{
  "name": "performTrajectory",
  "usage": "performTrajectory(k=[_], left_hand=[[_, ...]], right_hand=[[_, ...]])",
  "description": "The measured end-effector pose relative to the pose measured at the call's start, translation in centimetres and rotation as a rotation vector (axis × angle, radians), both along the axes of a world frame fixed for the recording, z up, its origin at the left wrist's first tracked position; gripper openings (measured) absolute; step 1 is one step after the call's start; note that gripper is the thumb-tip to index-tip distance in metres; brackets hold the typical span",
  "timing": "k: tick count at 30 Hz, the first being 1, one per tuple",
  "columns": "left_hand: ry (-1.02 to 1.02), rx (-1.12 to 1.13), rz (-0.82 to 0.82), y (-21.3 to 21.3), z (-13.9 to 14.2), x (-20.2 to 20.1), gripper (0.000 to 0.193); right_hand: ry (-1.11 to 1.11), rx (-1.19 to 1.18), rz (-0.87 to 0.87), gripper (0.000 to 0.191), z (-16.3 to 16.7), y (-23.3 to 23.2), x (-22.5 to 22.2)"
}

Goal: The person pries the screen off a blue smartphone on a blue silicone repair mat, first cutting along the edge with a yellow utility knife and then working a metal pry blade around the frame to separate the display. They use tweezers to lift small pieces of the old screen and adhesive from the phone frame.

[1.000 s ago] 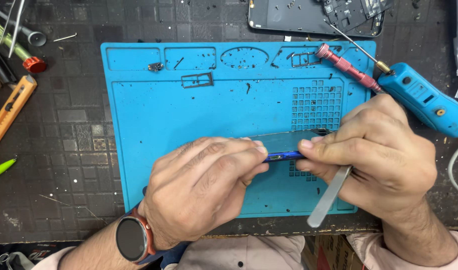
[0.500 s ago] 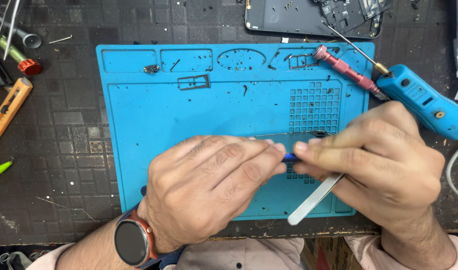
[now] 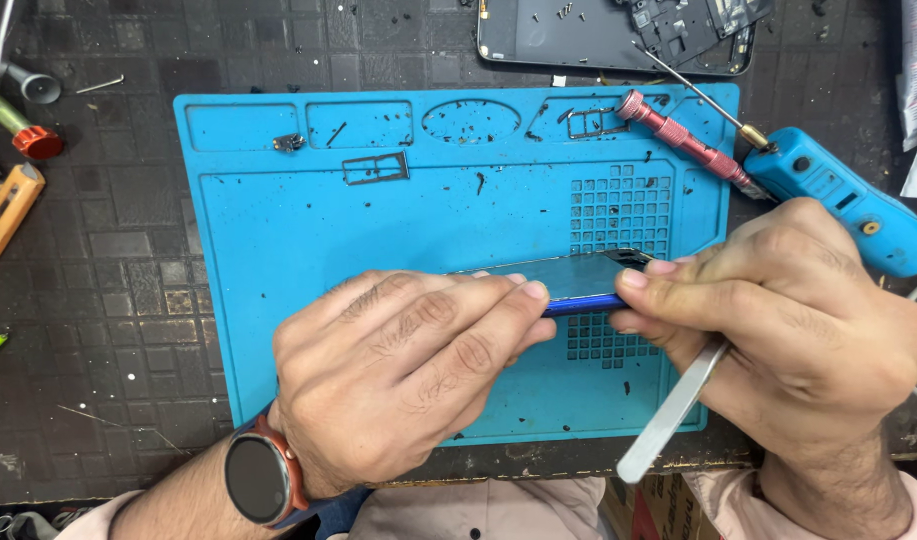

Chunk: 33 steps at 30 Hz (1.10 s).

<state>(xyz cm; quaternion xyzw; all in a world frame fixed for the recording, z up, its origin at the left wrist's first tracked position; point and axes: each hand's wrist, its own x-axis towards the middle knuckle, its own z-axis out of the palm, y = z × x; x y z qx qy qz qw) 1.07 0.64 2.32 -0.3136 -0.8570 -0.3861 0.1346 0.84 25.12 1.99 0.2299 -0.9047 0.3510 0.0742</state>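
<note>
My left hand (image 3: 399,370) and my right hand (image 3: 789,320) both grip a blue smartphone (image 3: 579,280), held on edge just above the blue work mat (image 3: 279,250). The left hand covers the phone's left half, and its fingertips rest on the glass. The right hand pinches the phone's right end. That hand also holds a flat metal pry tool (image 3: 669,415), which sticks out down and to the left below the palm. A watch with a red band (image 3: 259,478) is on my left wrist.
A red-handled screwdriver (image 3: 679,140) lies across the mat's top right corner beside a blue electric tool (image 3: 839,205). An opened dark phone body (image 3: 609,35) lies at the top. Small metal frames (image 3: 376,168) and screws sit on the mat. Hand tools (image 3: 9,210) lie at the left.
The two hands and the phone have stayed nearly in place. The pry tool in the right hand has swung slightly toward the left.
</note>
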Motion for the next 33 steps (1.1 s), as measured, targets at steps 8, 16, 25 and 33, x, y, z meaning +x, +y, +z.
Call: performTrajectory(k=[8, 16, 25, 33], left_hand=[[-0.187, 0.114, -0.015, -1.7, -1.3, -1.0, 0.029], [-0.218, 0.158, -0.026, -2.9, -1.6, -0.2, 0.026], [-0.284, 0.274, -0.135, -2.7, -1.4, -0.1, 0.032], [-0.897, 1.119, -0.063, -0.9, -2.4, -0.2, 0.053]], right_hand=[[-0.023, 0.023, 0.002, 0.03, -0.4, -0.1, -0.5], [0.094, 0.03, 0.117, 0.027, -0.9, -1.2, -0.8], [0.141, 0.083, 0.12, 0.028, 0.4, -3.0, 0.7], [-0.357, -0.529, -0.019, 0.028, -2.3, -2.2, 2.4]])
